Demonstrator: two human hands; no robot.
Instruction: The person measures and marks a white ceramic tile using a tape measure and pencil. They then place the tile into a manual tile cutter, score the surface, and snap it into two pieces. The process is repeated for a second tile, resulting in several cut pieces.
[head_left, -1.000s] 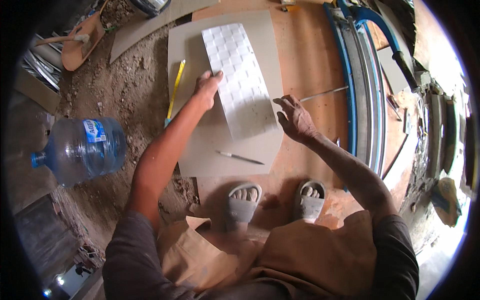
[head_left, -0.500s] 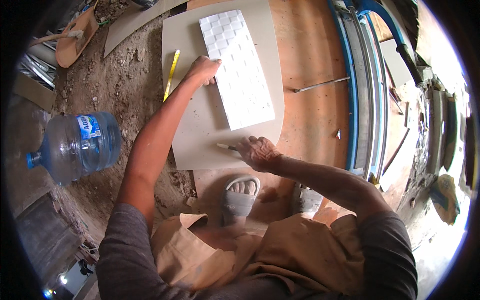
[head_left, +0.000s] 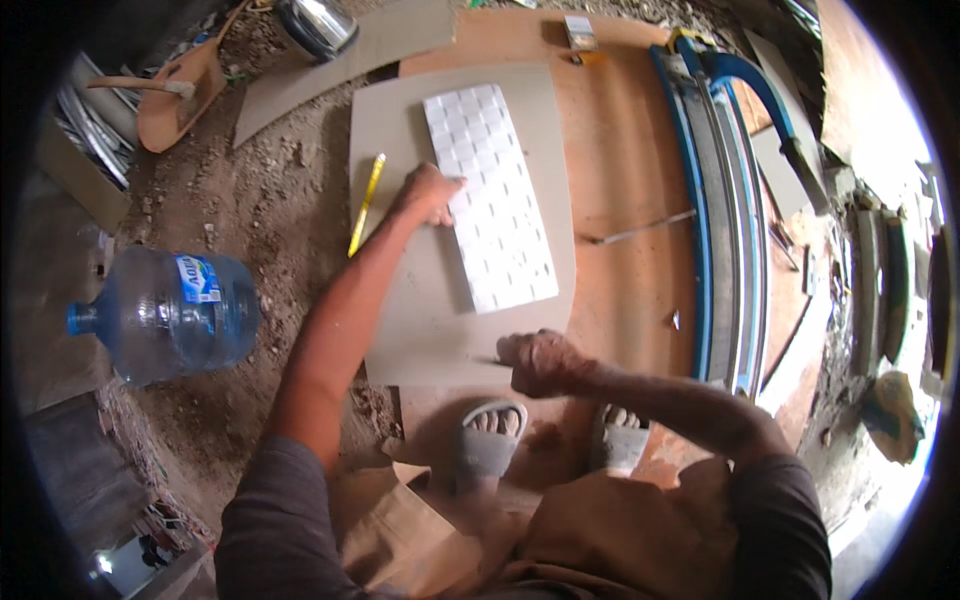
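A long white tile with a raised brick-like pattern lies slightly tilted on a beige board. My left hand grips the tile's left edge, the thumb on its upper face and the other fingers partly hidden at the side. Just below the tile's near end, my right hand is closed round a thin pencil-like stick. Motion blurs the stick, and its exact kind is unclear. Left of my left hand, a yellow measuring tape strip rests along the board's edge.
On the right stands a blue-framed tile cutter, a metal rod reaching out beside it. A large water bottle lies on rough ground at left. Farther off are a hoe-like tool, a shiny metal vessel and a small box.
The whole view has shifted, so things sit lower and the far objects show more. My left hand keeps its grip on the tile. The stick in my right hand has turned and blurred.
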